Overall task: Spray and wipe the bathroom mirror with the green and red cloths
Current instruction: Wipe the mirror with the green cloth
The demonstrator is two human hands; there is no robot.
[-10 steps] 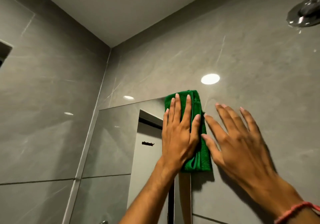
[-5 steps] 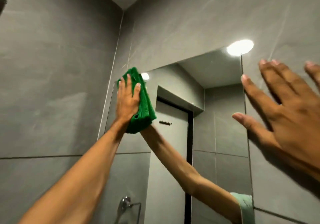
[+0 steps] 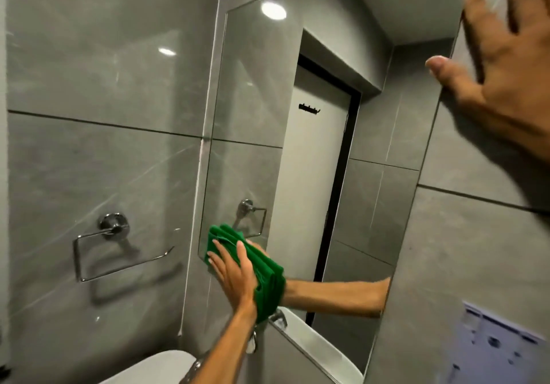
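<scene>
Grey tiled wall [image 3: 98, 71] fills the left side, glossy, with dark grout lines and faint streaks catching the ceiling light. Chrome towel ring [image 3: 114, 245] is fixed to it low down, bar empty. White basin [image 3: 162, 367] edge shows at the bottom, just left of the forearm.

Mirror [image 3: 372, 205] is mounted on the adjoining wall, frameless, tall. It reflects a pale door in a dark frame, a hook rail on the door, grey tiles, one round ceiling light and the towel ring.

Left hand [image 3: 235, 276] is flat and open, fingers together, palm pressing the folded green cloth [image 3: 268, 276] against the glass at the mirror's lower left corner. Cloth is pinned under the palm, not gripped in a fist. The arm's reflection runs rightwards from the cloth.

Chrome tap [image 3: 278, 318] sits just below the cloth, partly hidden by the wrist.

Right hand [image 3: 506, 80] is open, fingers spread, empty, palm laid on the wall tile at the mirror's upper right edge, thumb overlapping the glass.

Blurred pale patch in the lower right corner; cannot tell what it is.
</scene>
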